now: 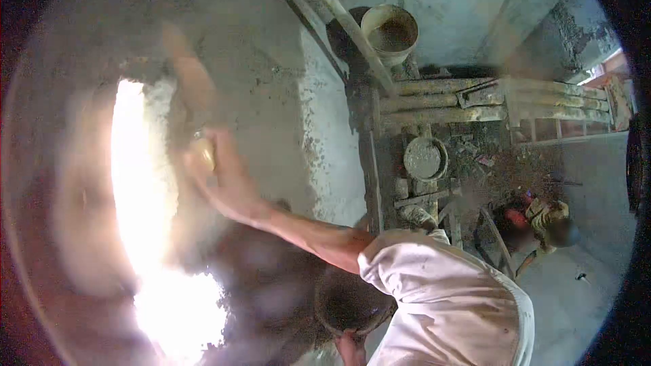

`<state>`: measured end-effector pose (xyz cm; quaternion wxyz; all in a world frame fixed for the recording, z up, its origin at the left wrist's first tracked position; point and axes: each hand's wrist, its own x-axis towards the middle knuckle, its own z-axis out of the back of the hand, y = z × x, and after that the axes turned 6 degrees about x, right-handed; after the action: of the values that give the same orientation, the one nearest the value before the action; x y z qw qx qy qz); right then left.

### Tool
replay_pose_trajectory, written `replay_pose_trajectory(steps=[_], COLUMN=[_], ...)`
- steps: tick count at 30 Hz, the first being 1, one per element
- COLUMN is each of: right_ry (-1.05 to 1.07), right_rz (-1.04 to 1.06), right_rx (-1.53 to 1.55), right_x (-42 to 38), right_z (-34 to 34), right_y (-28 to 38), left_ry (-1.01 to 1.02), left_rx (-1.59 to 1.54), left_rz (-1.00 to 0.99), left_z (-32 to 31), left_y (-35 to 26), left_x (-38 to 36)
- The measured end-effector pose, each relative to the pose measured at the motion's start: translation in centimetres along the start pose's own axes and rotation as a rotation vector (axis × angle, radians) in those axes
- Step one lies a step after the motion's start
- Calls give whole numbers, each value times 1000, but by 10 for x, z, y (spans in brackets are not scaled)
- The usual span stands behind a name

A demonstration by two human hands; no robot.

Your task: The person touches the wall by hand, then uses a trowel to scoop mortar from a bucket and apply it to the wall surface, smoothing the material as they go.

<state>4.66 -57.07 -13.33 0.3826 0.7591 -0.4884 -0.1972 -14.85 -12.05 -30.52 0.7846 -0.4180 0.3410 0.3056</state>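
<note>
My right hand (227, 176) is stretched out to the wall, closed around the yellowish handle of a trowel (193, 71). The trowel's blade is blurred and lies close to the grey plastered wall (264, 95). At the bottom, my left hand (350, 347) grips the rim of a dark round pan (352, 301). My white sleeve hides part of the pan, and its contents are too dark to make out.
Bright glare (146, 176) covers part of the wall. A bucket (390, 34) stands beside a slanting pole (339, 17). Yellowish poles (447, 102) cross the space. Farther down are a bucket of grey mix (425, 159) and another person (542, 220).
</note>
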Motion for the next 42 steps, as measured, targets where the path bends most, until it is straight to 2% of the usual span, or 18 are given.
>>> replay_pose_trajectory(steps=[5, 7, 8, 9, 12, 14, 16, 18, 19, 20, 22, 24, 27, 30, 36, 38, 41, 42], right_ry=[322, 467, 551, 645, 788, 944, 690, 765, 1051, 1035, 808, 437, 434, 279, -176, -354, -453, -550], right_rz=[-44, -419, -171, -411, -342, -413, -529, -705, -331, -320, -814, -1021, -982, -979, -687, -481, -293, -42], right_rx=[57, -594, -836, -851, -982, -1350, -1273, -1338, -1285, -1285, -969, -567, -704, -532, 67, -20, -224, -376], right_x=[-102, -129, -164, -180, -250, -273, -279, -272, -268, -268, -250, -254, -241, -229, -188, -158, -103, -79], right_z=[72, 134, 181, 206, 281, 304, 310, 318, 325, 332, 321, 337, 333, 331, 316, 309, 310, 315], right_y=[23, 73, 46, 62, 52, 41, 16, -17, -31, -41, -44, -42, 9, 39, 76, 72, 41, 9], left_ry=[6, 3, 2, 40, 78, 89, 104, 147, 196, 203, 197, 213, 211, 268, 313, 340, 266, 256], left_rx=[-234, -59, -70, -33, 17, 22, 43, 77, 104, 112, 238, 272, 273, 223, 198, 48, 40, 19], left_rz=[-97, -88, -83, -153, -206, -217, -292, -410, -524, -539, -492, -518, -438, -343, -264, -140, -222, -195], left_z=[-14, -28, -28, -28, -47, -70, -84, -94, -102, -109, -118, -119, -133, -151, -160, -147, -145, -134], left_y=[-20, -46, -45, -41, -67, -87, -93, -95, -102, -109, -127, -134, -160, -169, -146, -127, -138, -128], left_x=[-8, -27, -15, 5, -8, -13, -5, 9, 10, 9, 1, 22, 3, 5, 33, 60, -8, 1])
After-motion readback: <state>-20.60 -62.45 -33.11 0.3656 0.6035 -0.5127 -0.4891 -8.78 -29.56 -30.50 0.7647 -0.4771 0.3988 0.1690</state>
